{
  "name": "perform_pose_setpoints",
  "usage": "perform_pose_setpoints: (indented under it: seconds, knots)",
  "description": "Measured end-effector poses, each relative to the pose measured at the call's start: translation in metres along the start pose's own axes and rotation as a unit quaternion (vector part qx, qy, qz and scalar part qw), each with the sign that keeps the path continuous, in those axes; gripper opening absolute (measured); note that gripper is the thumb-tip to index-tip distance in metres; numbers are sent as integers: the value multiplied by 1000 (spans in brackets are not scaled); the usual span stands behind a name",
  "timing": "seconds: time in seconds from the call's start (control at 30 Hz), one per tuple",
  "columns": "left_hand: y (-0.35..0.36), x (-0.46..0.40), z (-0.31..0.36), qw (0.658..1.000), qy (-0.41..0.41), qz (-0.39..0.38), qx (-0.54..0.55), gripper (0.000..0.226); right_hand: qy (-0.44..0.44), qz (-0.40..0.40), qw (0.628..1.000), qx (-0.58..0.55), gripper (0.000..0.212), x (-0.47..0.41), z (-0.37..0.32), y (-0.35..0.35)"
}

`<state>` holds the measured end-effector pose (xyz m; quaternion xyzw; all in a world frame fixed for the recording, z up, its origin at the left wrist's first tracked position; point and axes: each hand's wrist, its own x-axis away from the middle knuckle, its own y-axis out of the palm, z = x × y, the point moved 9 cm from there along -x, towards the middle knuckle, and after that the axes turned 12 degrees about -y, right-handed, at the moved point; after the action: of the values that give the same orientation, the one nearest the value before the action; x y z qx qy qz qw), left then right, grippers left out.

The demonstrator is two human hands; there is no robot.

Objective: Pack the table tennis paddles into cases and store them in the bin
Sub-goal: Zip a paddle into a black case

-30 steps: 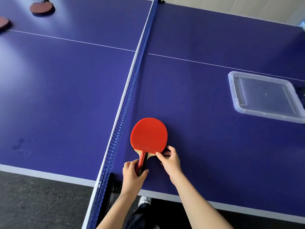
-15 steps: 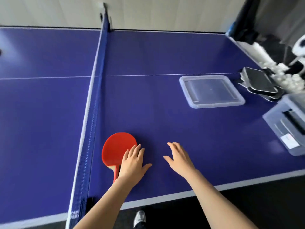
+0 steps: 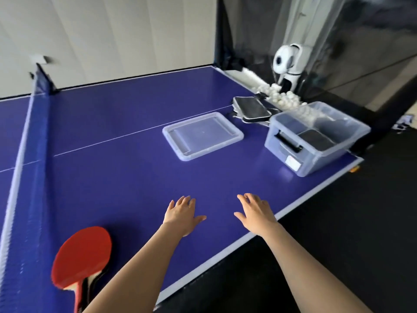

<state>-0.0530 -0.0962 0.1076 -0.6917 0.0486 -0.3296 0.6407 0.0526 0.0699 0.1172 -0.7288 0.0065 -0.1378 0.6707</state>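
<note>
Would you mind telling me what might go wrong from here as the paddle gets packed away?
1. The red paddle lies by the net, while both the left hand and right hand are open and away from it; it may get left behind.
2. The black cases sit at the far end, a long reach.
3. The clear bin stands near the table's corner; a hard push might tip it off.
</note>
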Motion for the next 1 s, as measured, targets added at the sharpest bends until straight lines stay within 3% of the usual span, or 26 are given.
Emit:
perform_pose_setpoints:
  seconds: [0.53,1.0]
  knots:
    - [-67,15,307,990,114,77,-1,76,122,83,989,-15,59,153,259,-54]
    - [-118,-113,428,985,137,105,21,73,130,76,988,-29,59,75,403,-72]
